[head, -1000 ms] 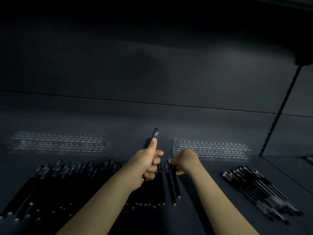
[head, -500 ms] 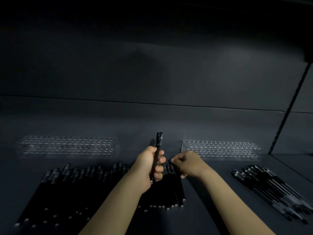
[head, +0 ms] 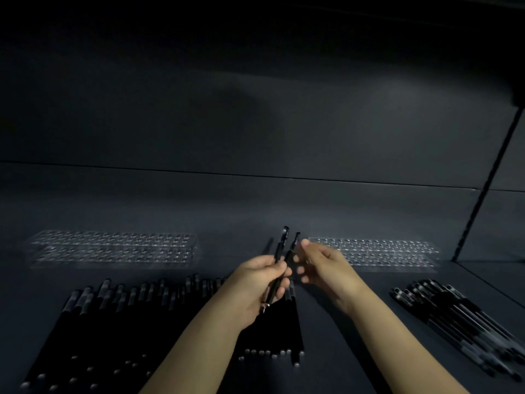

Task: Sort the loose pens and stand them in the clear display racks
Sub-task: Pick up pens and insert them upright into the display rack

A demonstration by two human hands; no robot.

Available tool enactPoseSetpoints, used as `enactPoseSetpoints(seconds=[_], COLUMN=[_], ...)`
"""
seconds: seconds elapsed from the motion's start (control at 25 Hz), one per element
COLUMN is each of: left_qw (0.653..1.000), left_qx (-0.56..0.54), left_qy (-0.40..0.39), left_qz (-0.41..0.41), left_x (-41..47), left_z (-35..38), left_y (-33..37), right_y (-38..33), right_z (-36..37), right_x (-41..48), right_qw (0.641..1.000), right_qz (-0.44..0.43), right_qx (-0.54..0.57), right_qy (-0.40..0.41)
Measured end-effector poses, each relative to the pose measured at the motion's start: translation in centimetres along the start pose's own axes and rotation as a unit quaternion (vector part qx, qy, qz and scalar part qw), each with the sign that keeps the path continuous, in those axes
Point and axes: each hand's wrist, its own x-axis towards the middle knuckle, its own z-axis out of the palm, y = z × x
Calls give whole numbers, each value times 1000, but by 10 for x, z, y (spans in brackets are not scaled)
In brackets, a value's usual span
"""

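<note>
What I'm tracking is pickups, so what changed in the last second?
The right hand rose from the row of loose pens and passed a second pen to the left hand, which now grips it beside the first pen. The right hand's fingers look relaxed. The left rack, right rack and pen pile stayed put.

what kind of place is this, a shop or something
Probably a stationery shop's display shelf: clear racks full of holes, black pens laid out in rows, and a slotted shelving upright at the right.
</note>
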Motion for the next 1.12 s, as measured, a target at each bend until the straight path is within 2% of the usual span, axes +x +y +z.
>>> enactPoseSetpoints(seconds=[0.16,0.32,0.36,0.44,0.48,0.52,0.56,0.68,0.76,0.84,0.96,1.04,1.12], left_qw=[1000,998,997,995,994,994,994,985,980,984,990,985,969], left_qx=[9,25,30,29,26,22,21,82,91,74,82,130,205], left_qy=[-24,46,66,87,91,94,96,132,154,136,94,78,67], left_qz=[1,29,38,46,46,47,50,71,83,82,71,83,124], left_x=[-2,6,8,11,12,13,14,16,13,10,6,2,-4], left_z=[3,-2,-4,-7,-8,-9,-9,-10,-9,-8,-3,7,20], left_y=[-5,-5,-5,-5,-5,-7,-8,-10,-7,-6,-8,-14,-22], right_y=[-1,-2,-2,3,9,15,18,19,17,11,-1,-9,-12], right_z=[-1,-8,-14,-27,-29,-29,-27,-21,-23,-25,-26,-25,-26], right_x=[0,8,8,6,5,5,4,2,0,-4,-9,-16,-25], right_qw=[994,988,993,997,984,972,971,982,982,984,996,1000,1000], right_qz=[-3,-18,-15,3,20,43,65,82,87,86,39,17,15], right_qx=[103,152,114,-82,-177,-230,-231,-171,-169,-155,-81,2,16], right_qy=[-31,25,28,1,-13,-13,1,16,-15,-35,-14,-14,-13])
